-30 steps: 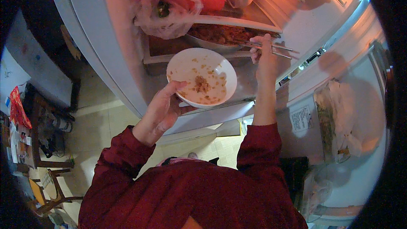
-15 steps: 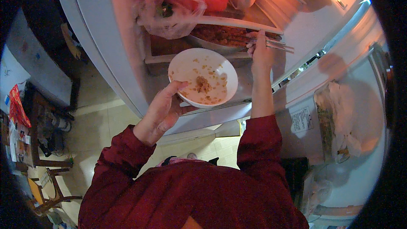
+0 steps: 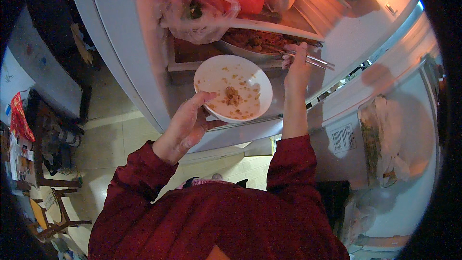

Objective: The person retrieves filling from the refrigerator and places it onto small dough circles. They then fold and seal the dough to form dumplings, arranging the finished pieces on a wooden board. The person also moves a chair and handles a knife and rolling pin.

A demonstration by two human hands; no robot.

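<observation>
The left hand (image 3: 188, 123) was clamped on a white bowl (image 3: 217, 69) near the centre of the frame, with the thumb over the rim and the other fingers partly hidden under it. In this bowl lay a small heap of brownish food bits (image 3: 233, 97), and more bits were scattered on the inner wall. The right hand (image 3: 296, 65), well apart from the left, was closed around metal chopsticks (image 3: 319, 62) at the upper right of centre. Their other ends pointed left, to a metal dish (image 3: 247, 56) of reddish-brown food (image 3: 256, 40); I cannot tell if the tips touched this food. The dish stood inside the open refrigerator, partly under a white shelf edge (image 3: 276, 25), and a clear plastic bag (image 3: 207, 25) hung just beside it, in the upper part of the frame.

In my judgement, the step in hand was to work with the chopsticks at the dish, while the bowl was held near. The next move seemed to call for a firm pinch of the chopsticks, a path below the shelf edge, and a steady bowl so that its bits would not spill.
</observation>
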